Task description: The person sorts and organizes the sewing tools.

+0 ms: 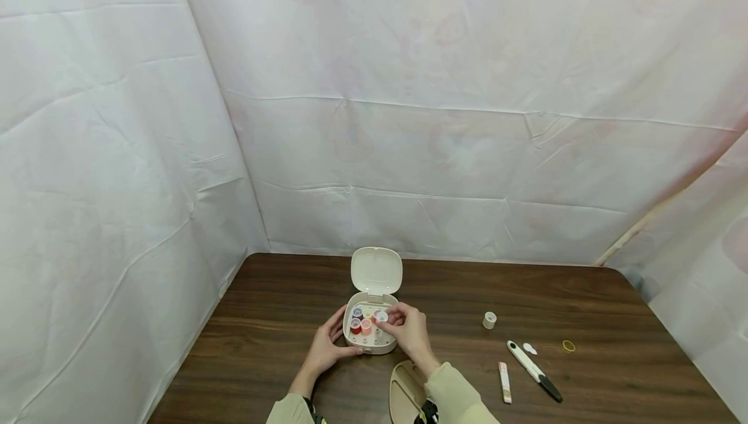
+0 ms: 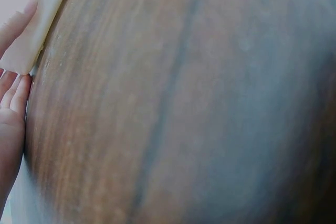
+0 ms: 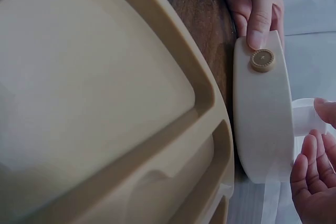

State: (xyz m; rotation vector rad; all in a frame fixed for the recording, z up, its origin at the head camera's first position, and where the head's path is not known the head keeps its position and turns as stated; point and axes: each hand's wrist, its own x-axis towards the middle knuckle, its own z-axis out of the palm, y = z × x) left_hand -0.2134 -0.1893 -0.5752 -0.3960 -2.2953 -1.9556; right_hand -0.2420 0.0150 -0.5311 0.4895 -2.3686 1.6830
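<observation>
A white sewing box stands on the table with its lid raised at the back. Several coloured thread spools, among them a red spool and a peach spool, stand upright on its pegs. My left hand grips the box at its front left corner; the thumb presses the front beside a round brown button. Over the right part of the box, my right hand pinches a white thread spool between thumb and fingers. Whether that spool touches a peg is hidden.
A beige compartment tray lies close to the table's front, below my right forearm. To the right are another pale spool, a white tool with a black end, a small narrow packet, a white piece and a yellow ring.
</observation>
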